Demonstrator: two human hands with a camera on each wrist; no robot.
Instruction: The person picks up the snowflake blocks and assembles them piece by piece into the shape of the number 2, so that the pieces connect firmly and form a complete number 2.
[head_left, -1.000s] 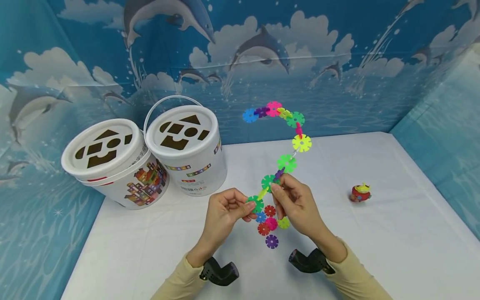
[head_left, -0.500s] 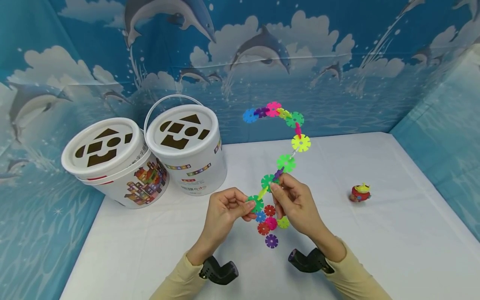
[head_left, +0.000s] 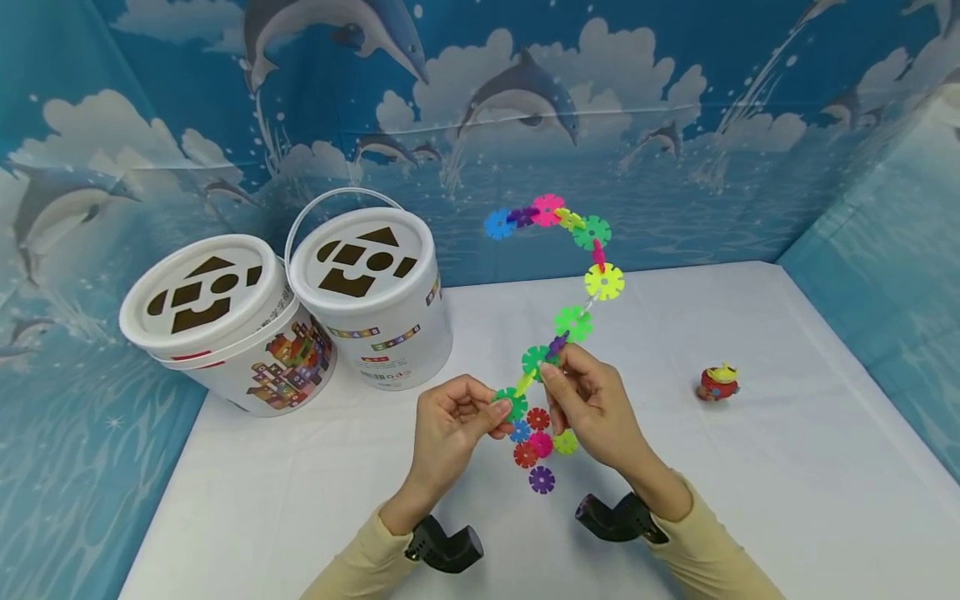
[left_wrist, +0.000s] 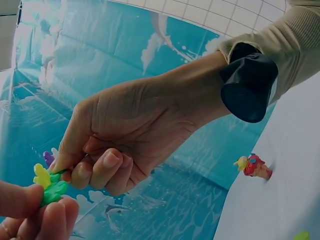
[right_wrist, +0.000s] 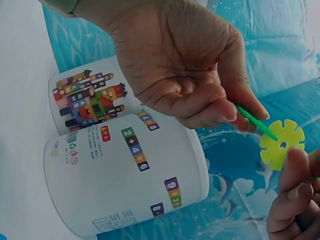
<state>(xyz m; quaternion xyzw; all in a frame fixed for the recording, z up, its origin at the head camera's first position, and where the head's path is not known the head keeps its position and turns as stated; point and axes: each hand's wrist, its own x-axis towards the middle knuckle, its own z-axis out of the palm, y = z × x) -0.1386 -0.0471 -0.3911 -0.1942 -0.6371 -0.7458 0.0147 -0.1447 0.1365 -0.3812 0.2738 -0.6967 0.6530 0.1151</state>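
Note:
A curved chain of colourful notched discs hangs in the air, its blue end disc [head_left: 498, 224] far from the hands. The left hand [head_left: 448, 429] pinches a green disc [head_left: 513, 403] at the chain's near end. With thumb and fingers, the right hand [head_left: 592, 404] pinches another green disc [head_left: 535, 363], partly covered by its fingertips. Between these two sits a yellow disc [right_wrist: 283, 144], slotted into the left hand's green one in the right wrist view. Loose discs, among them a purple one [head_left: 542, 479] and a red one [head_left: 526, 454], lie below the hands.
Two white lidded buckets, one upright [head_left: 397, 350] and one leaning [head_left: 292, 375], stand at the back left. A small red and yellow toy figure [head_left: 717, 382] is on the white table [head_left: 817, 467] at the right. Dolphin-printed cloth [head_left: 675, 208] hangs behind.
The far end of the chain has risen slightly, and the head view has shifted a little. Both hands keep their pinches on the same discs.

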